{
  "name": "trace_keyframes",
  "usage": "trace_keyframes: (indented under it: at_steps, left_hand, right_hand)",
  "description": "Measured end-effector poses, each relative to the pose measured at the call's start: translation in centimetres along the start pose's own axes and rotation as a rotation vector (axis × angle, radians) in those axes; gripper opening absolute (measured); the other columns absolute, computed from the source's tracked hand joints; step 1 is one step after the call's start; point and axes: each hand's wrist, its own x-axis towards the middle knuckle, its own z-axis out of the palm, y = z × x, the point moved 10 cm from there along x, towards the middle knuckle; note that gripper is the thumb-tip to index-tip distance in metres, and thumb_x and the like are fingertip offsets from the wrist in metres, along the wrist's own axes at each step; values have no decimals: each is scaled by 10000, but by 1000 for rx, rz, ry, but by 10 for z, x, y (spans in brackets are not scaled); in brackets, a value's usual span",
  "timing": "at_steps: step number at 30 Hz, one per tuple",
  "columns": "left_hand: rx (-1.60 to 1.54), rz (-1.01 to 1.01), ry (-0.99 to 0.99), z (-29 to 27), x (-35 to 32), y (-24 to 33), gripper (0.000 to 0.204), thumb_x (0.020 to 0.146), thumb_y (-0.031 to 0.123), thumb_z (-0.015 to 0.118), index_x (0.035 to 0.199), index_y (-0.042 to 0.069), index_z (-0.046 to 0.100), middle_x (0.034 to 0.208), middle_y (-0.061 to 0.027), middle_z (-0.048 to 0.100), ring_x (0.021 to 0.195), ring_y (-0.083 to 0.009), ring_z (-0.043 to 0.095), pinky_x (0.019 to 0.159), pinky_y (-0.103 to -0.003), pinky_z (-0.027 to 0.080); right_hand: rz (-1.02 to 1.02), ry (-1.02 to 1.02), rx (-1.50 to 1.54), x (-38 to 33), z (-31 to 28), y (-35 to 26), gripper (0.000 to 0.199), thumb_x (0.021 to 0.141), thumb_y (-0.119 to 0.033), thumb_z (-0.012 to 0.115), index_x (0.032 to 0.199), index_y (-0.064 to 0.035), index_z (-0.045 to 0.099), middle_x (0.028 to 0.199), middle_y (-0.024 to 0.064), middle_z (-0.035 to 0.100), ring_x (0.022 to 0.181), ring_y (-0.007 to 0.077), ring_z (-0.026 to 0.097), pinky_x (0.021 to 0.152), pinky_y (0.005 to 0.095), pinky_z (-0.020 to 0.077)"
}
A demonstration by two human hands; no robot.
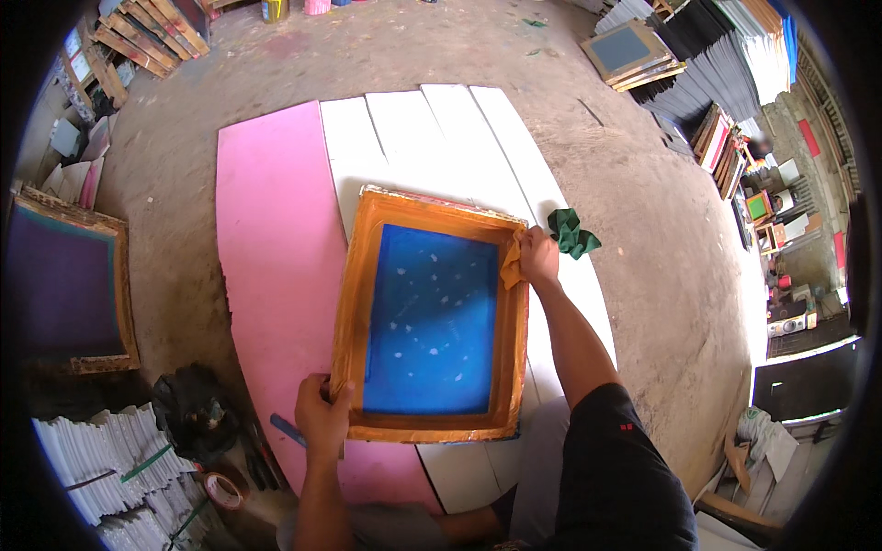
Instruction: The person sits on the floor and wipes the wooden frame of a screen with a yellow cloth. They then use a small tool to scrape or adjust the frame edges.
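Observation:
A screen printing frame (351,312) with brown-orange inner edges and a blue mesh (432,317) tilts over the board in front of me. Pale blotches dot the mesh. My left hand (323,413) grips the frame's lower left edge, thumb on top. At the upper right side, my right hand (537,256) is closed on a crumpled orange cloth (511,264) pressed against the frame. Just beyond that hand lies a crumpled dark green cloth (573,233). A blue strip-like object (288,429) sits beside my left wrist; its kind is unclear.
Pink (271,202) and white panels (459,129) form the surface beneath the frame. A purple-meshed screen (64,275) leans at left. Bundled white sheets (92,459), a black plastic bag (193,409) and a tape roll (226,489) lie lower left. Stacked frames (629,55) stand far right.

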Motion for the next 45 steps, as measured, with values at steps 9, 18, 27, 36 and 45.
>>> trace_keyframes:
  at_steps: [9,18,27,36,45]
  left_hand:
    - [46,18,4,-7,3,3,372,837,284,862,1046,26,694,966,-137,678,865,-320,677,783,-419,528]
    - [139,38,7,-4,-1,6,367,847,336,841,1039,54,703,977,-136,657,889,-352,669,778,-461,523]
    - [247,18,2,-4,-3,9,427,902,430,773,1109,67,687,1043,-159,647,972,-398,655,816,-529,519]
    - [226,44,-27,-1,-1,8,453,914,451,758,1117,54,683,1054,-155,642,980,-401,650,799,-534,526]
    - [262,19,-27,-5,-3,11,437,942,454,735,1105,53,676,1043,-149,640,979,-384,653,791,-527,530]
  right_hand:
    - [97,-105,-328,-38,4,-30,199,998,-243,624,1017,-52,678,1072,186,733,977,411,730,842,542,587]
    - [237,-222,-401,-28,-6,-34,240,1017,-248,608,1072,-26,679,1077,231,729,1020,427,739,857,517,604]
    - [220,-149,-413,-117,-6,-31,124,967,-177,616,983,-58,643,991,213,724,910,428,744,782,531,607]
    - [312,-156,-409,-74,-21,-56,142,970,-144,604,1029,-31,666,1051,211,734,988,413,743,835,516,606]
    - [300,-229,-437,-122,-14,-44,190,953,-218,667,1065,-65,668,1047,195,743,976,401,746,838,512,603]
